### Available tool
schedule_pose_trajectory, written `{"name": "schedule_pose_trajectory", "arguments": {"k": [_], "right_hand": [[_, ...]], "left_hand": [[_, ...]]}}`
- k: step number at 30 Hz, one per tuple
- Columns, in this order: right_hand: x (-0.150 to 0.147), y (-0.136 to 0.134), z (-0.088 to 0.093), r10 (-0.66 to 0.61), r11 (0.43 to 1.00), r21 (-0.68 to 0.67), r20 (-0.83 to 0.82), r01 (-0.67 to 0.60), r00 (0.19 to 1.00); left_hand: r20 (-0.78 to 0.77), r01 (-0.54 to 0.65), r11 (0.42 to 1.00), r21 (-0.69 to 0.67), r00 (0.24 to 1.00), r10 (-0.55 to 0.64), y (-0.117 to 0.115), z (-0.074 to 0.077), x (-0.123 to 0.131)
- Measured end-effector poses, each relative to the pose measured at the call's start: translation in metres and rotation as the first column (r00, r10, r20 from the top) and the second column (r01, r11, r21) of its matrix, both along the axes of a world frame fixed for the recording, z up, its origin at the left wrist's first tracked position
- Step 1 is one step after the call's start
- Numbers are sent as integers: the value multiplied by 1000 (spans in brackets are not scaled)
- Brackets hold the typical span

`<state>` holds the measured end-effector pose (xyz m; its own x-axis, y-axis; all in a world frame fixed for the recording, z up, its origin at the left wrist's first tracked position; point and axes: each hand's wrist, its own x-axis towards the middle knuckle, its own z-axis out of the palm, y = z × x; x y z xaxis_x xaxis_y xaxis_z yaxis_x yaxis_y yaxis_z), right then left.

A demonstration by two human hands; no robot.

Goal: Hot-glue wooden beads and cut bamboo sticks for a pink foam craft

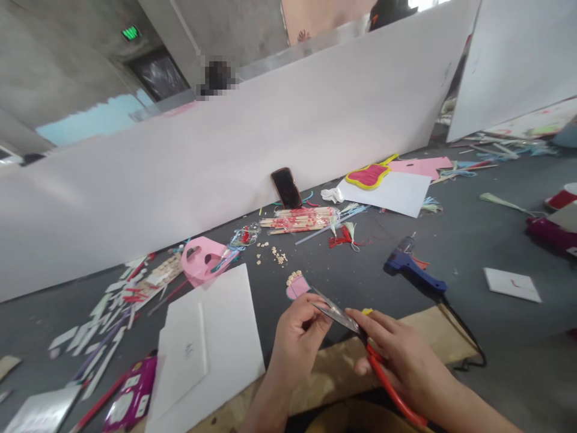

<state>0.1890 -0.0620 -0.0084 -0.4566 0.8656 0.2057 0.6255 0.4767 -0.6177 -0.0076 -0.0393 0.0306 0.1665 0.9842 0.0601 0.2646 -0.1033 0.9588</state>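
Red scissors [357,326] are gripped by the right hand [406,349], their long blades pointing at the left hand [298,337], whose fingertips pinch together (on what, I can't tell), with a pink piece [297,290] just past that nearer hand.

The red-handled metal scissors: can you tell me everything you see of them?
The red-handled metal scissors have shiny grey pointed blades, slightly parted, aimed forward and left. The right hand holds them near the pivot, partly hiding the handles. The left hand is close to the blade tips; whether it touches them is unclear.
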Motion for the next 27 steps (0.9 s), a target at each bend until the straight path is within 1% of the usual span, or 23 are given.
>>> {"name": "schedule_pose_trajectory", "arguments": {"k": [6,10,12,15,21,27], "right_hand": [[0,1,-3,23,1000,-20,13,-23,1000],[-2,2,-2,-21,998,-54,19,22,1000],[-3,2,0,-43,998,-48,22,44,999],[-5,3,4,-51,998,-37,18,51,999],[-3,2,8,-34,999,-15,26,34,999],[-2,2,6,-36,999,16,29,36,999]], "left_hand": [[-14,-39,999,9,999,39,0,-2,1],[-72,-78,997,23,994,80,-1,-6,4],[-103,-108,994,35,989,111,-1,-7,4],[-107,-130,989,73,985,137,2,-9,4],[-71,-107,985,137,990,118,3,-8,4],[-23,-69,995,66,997,71,2,-2,3]]}}
